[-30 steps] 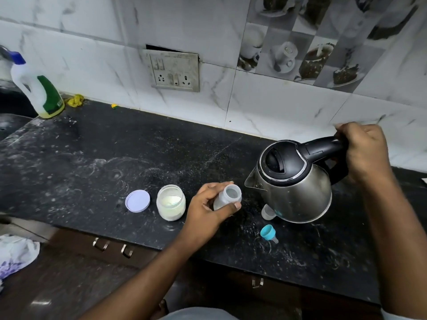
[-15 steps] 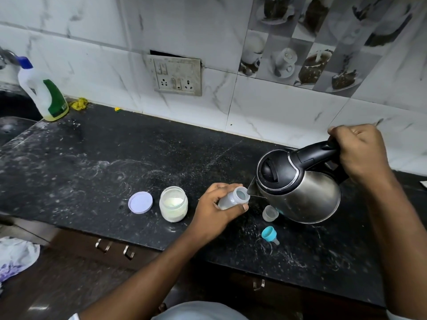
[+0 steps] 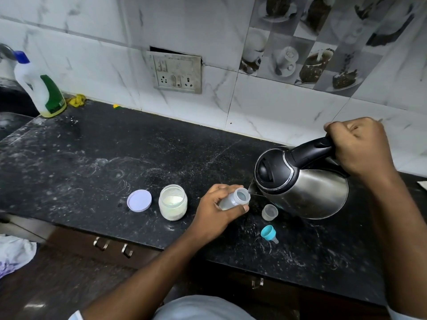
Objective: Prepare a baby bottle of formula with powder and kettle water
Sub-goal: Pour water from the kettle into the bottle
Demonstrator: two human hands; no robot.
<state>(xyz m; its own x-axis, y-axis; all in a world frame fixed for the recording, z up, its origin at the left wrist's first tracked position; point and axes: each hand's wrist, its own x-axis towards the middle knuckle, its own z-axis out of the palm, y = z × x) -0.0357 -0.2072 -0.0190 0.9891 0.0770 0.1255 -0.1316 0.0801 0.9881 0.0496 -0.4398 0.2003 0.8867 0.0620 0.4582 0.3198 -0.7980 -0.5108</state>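
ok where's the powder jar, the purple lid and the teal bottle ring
powder jar (image 3: 172, 211), head view, on its front wall
purple lid (image 3: 139, 200), head view, middle of its flat face
teal ring (image 3: 268, 232), head view, on its round rim

Black speckled counter (image 3: 97, 158), steel-and-black kettle (image 3: 300, 183), lilac lid (image 3: 139, 200), teal cap (image 3: 268, 233), white marble-veined tiles (image 3: 80, 42).

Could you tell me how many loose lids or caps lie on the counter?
3: lilac lid left of the jar, clear cap beside the kettle, teal cap nearer the camera.
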